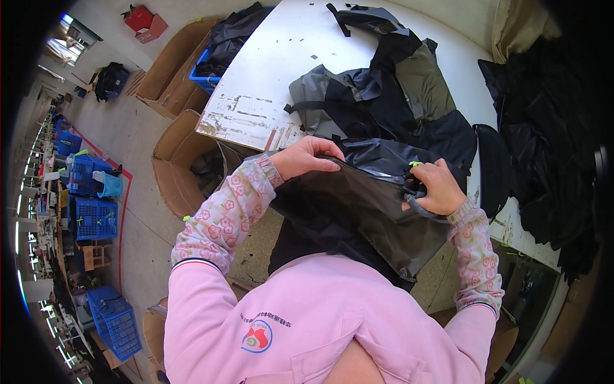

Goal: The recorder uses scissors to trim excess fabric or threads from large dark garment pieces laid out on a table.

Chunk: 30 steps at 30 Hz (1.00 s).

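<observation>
My left hand (306,159) pinches the upper edge of a dark olive-black garment (361,208), which hangs over the near table edge onto my lap. In my right hand (440,187) is a pair of scissors (385,177), with a bit of bright yellow-green at the handle. Their blades point left along the garment's edge, toward my left fingers. Whether the blades are touching the cloth, I cannot tell. Beyond my hands, more black, grey and olive garment pieces (422,83) spread across the white table (252,83).
A heap of black garments (543,141) lies along the right side. At the table's left stand open cardboard boxes (173,157) and a blue basket (203,82) full of dark cloth. Farther left, several blue crates (96,217) line the floor.
</observation>
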{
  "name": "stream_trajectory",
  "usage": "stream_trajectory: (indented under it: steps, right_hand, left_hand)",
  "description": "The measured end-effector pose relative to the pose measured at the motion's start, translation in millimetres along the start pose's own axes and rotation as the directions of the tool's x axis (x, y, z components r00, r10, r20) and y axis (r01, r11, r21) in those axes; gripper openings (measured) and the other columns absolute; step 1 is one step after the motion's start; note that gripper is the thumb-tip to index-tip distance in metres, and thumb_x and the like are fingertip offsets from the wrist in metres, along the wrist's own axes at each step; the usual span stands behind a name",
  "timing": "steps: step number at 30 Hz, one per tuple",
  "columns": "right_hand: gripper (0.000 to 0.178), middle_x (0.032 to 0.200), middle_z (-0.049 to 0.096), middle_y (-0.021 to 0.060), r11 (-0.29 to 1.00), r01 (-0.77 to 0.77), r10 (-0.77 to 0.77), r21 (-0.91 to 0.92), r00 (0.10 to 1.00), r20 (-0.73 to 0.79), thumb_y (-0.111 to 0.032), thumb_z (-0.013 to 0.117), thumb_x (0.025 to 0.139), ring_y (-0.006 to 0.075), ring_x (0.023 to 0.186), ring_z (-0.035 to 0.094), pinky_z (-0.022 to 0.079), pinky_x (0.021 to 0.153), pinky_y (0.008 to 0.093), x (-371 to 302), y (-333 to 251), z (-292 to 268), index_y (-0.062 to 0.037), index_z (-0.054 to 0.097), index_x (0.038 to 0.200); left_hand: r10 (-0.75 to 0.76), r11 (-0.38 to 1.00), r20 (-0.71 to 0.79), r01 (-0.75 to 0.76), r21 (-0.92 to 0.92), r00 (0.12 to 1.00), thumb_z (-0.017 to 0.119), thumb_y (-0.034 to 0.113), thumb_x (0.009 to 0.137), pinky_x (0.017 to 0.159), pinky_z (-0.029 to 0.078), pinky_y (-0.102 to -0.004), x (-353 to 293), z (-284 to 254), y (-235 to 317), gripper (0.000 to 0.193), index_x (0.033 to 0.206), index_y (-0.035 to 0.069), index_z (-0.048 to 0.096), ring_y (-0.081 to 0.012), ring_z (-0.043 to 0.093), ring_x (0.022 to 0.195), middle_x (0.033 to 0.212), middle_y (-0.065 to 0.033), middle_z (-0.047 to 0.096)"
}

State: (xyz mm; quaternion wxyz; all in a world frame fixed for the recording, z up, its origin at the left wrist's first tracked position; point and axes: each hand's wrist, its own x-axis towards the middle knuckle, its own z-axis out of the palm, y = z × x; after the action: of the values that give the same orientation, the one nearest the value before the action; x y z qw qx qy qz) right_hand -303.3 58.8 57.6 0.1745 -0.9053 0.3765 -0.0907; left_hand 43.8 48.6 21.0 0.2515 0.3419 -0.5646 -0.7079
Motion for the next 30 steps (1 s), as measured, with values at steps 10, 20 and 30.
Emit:
stream_trajectory:
  steps: [10,20,30]
  right_hand:
    - [0.05,0.073,0.064,0.0075,1.0,0.009,-0.009,0.02,1.0,0.002,-0.045,0.083,0.058,0.0264,0.073,0.061,0.036,0.071,0.0339,-0.2,3.3,8.4,-0.0053,0.06,0.078]
    - [0.057,0.079,0.063,0.008,0.999,0.018,-0.016,0.047,0.999,-0.051,-0.051,0.083,0.057,0.0263,0.079,0.061,0.036,0.074,0.0358,0.8,-8.7,5.2,-0.0054,0.06,0.083]
    - [0.058,0.081,0.063,0.0087,1.0,0.025,-0.024,0.016,0.997,-0.075,-0.052,0.082,0.058,0.0262,0.08,0.06,0.036,0.074,0.0357,11.7,-15.5,12.0,-0.005,0.061,0.085]
  left_hand:
    - [0.015,1.0,0.005,-0.014,-0.027,1.0,0.068,0.007,0.085,0.076,0.046,-0.0179,-1.0,-0.5,-0.4,0.018,0.102,0.002,0.066,-0.0033,0.057,0.084,0.092,0.0024,0.064]
    - [0.013,1.0,-0.015,-0.014,-0.022,1.0,0.068,0.007,0.085,0.077,0.046,-0.0179,-1.3,0.1,-1.4,0.018,0.103,0.002,0.065,-0.0034,0.057,0.085,0.092,0.0022,0.064]
    - [0.029,0.999,-0.018,-0.03,-0.037,0.999,0.067,0.006,0.086,0.077,0.046,-0.0179,-0.2,1.6,-2.4,0.017,0.102,0.002,0.065,-0.0032,0.057,0.084,0.092,0.0022,0.064]
